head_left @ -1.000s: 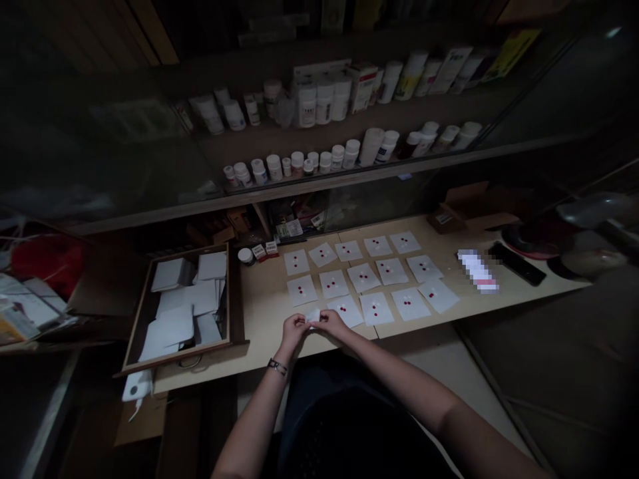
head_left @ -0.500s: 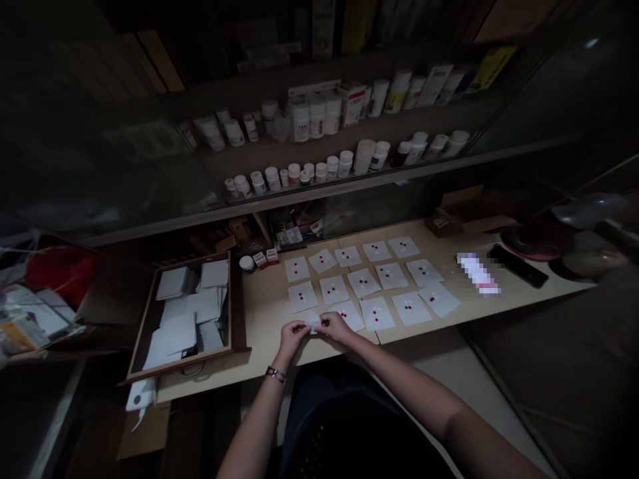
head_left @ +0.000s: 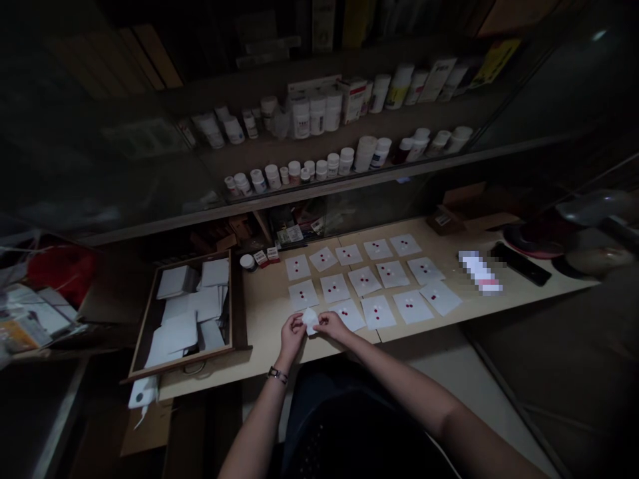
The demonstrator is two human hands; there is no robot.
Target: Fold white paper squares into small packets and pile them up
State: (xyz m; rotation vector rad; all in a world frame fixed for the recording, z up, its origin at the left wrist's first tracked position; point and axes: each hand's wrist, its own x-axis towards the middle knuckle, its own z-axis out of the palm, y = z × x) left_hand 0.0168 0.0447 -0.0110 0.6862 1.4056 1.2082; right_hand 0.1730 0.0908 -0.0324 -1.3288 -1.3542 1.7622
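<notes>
Between my two hands is a small white paper (head_left: 310, 320), partly folded, held just above the front of the counter. My left hand (head_left: 292, 336) pinches its left side, and my right hand (head_left: 333, 325) pinches its right side. Whatever lies inside the fold is hidden. Beyond and to the right, several white paper squares (head_left: 364, 281) lie in rows, each bearing small red pills (head_left: 377, 314) and some paler ones. The square nearest my right hand (head_left: 352, 322) is partly covered by it.
An open drawer (head_left: 230, 299) with stacks of white paper (head_left: 180, 330) stands at the left. A small white bottle (head_left: 247, 262) and little boxes sit behind. At right are a pixelated bright object (head_left: 479, 271), a dark phone (head_left: 523, 264) and an open carton (head_left: 472, 207). Shelves of bottles (head_left: 317, 116) rise behind.
The paper between my hands now shows a larger, flatter white face pointing upward. Both hands stay in nearly the same place, still pinching it. The view has shifted slightly.
</notes>
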